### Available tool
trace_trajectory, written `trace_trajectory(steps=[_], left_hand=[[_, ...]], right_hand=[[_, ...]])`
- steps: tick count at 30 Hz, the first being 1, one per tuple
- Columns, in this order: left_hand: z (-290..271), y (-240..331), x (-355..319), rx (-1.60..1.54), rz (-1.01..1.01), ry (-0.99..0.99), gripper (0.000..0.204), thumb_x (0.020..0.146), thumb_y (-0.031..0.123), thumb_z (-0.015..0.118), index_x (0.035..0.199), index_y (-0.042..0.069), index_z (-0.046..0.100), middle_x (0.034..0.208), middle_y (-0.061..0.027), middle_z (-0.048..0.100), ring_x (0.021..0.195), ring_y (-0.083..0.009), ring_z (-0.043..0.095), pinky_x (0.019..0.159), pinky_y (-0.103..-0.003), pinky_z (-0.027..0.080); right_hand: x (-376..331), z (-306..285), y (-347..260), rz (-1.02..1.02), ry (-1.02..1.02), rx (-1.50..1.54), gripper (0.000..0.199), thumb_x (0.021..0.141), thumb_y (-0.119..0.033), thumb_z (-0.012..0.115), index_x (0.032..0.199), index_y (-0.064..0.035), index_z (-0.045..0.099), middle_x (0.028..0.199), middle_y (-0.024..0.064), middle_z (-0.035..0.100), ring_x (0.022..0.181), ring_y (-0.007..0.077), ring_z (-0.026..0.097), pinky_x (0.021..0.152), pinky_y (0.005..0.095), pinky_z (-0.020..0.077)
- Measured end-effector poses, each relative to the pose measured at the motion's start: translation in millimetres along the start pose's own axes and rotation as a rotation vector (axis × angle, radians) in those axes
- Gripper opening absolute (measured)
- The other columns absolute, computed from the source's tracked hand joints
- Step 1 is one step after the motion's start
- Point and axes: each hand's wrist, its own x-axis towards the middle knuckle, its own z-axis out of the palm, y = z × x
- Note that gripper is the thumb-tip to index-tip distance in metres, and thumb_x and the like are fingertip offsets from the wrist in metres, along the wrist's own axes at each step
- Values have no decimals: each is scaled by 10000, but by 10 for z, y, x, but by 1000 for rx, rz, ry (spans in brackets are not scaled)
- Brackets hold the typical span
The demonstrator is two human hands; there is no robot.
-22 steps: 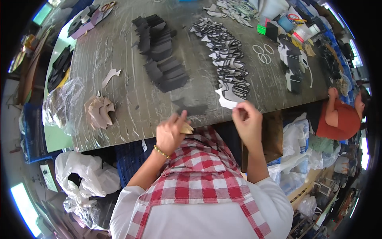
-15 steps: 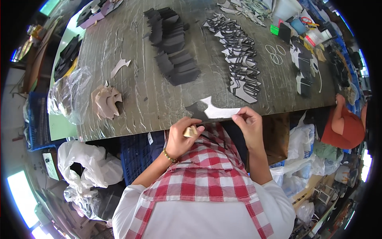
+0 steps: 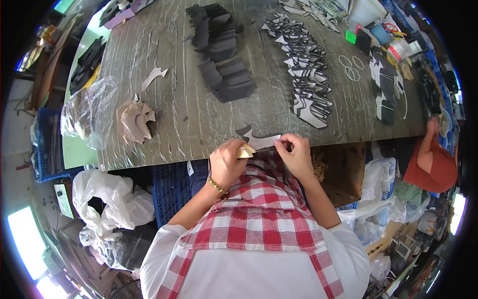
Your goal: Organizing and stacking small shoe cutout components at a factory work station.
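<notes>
At the table's near edge, a white curved cut piece (image 3: 260, 143) lies over a dark grey cut piece (image 3: 244, 130), whose dark border shows along its upper side. My right hand (image 3: 297, 157) pinches the right end of the white piece between thumb and fingers. My left hand (image 3: 226, 165) is closed around a small wad of cream-coloured cut pieces (image 3: 245, 151), close to the white piece's left end. Whether the left fingertips also touch the white piece is hidden.
Overlapping black pieces (image 3: 226, 74) lie beyond my hands, with a long row of grey-and-black pieces (image 3: 306, 74) to their right. Tan pieces (image 3: 135, 121) are stacked at left. White rings (image 3: 350, 67) lie at right. Another person's arm (image 3: 424, 149) rests at the far right edge.
My right hand has moved left, bringing the white piece down over the dark piece. My left hand stays closed on the cream pieces. The whole view has shifted slightly.
</notes>
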Motion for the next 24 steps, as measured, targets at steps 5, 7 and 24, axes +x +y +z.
trace_trajectory(steps=[5, 7, 24], left_hand=[[8, 13, 17, 41, -24, -10, 143, 702, 71, 681, 842, 66, 651, 799, -99, 670, 720, -310, 654, 612, -385, 513], [15, 3, 19, 51, -24, -9, 144, 702, 69, 676, 844, 65, 650, 802, -100, 671, 723, -314, 653, 613, -388, 513], [-9, 16, 41, 337, 135, -47, 431, 811, 171, 688, 1227, 105, 601, 723, -70, 537, 599, -263, 572, 550, -365, 459]], right_hand=[[4, 21, -55, 1, 16, -132, 172, 790, -183, 697, 737, -35, 626, 646, 60, 577, 646, 231, 544, 673, 366, 369], [18, 23, -54, 16, -2, -132, 179, 791, -198, 703, 736, -44, 630, 651, 52, 571, 664, 223, 543, 694, 358, 355], [163, -60, -140, -297, -85, -264, 188, 779, -75, 681, 892, -57, 532, 919, 105, 517, 913, 297, 507, 805, 412, 398]])
